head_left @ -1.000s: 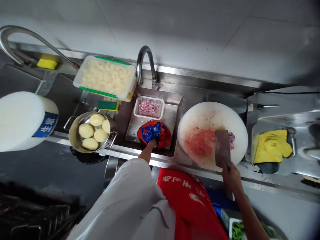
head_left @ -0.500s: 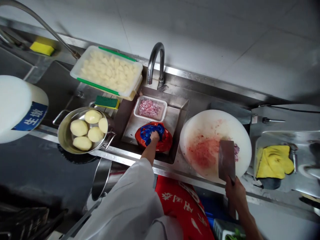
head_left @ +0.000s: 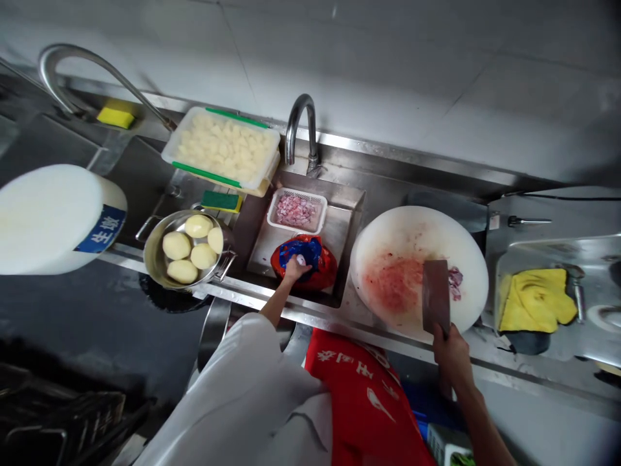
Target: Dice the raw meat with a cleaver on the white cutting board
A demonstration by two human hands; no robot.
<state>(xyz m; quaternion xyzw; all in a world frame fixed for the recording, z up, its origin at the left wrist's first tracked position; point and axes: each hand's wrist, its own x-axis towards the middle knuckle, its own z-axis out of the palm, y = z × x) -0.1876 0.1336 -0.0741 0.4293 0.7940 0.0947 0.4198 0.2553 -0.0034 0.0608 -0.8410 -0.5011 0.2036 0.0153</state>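
While the right hand (head_left: 451, 353) keeps a closed grip on the handle of a cleaver (head_left: 435, 294), its broad rectangular blade lies over the near right part of the cutting board (head_left: 392, 230). The blade is flat, dull gray metal with a brownish cast. The left hand (head_left: 294, 268), left of the board, has its fingers bent around a small pale piece (head_left: 301, 260), the thumb extended beside it, above a bag (head_left: 327, 265). The bag, also left of the board and inside the metal sink (head_left: 262, 246), is glossy, crumpled plastic, red outside with blue at its middle.

The board itself is thick, round and white, its surface marked by a wide, wet-looking red stain. Purplish-pink scraps (head_left: 455, 283) lie on it just right of the blade. Beyond the bag, to the board's far left, a white perforated basket (head_left: 294, 228) holds small pink chunks. Farther left of the board are a metal pot (head_left: 150, 255) of smooth, peeled, pale yellow tubers and a translucent, green-clipped container (head_left: 237, 149). A rumpled yellow cloth (head_left: 536, 301) lies to the board's right. The left hand covers part of the bag; the blade hides part of the board.
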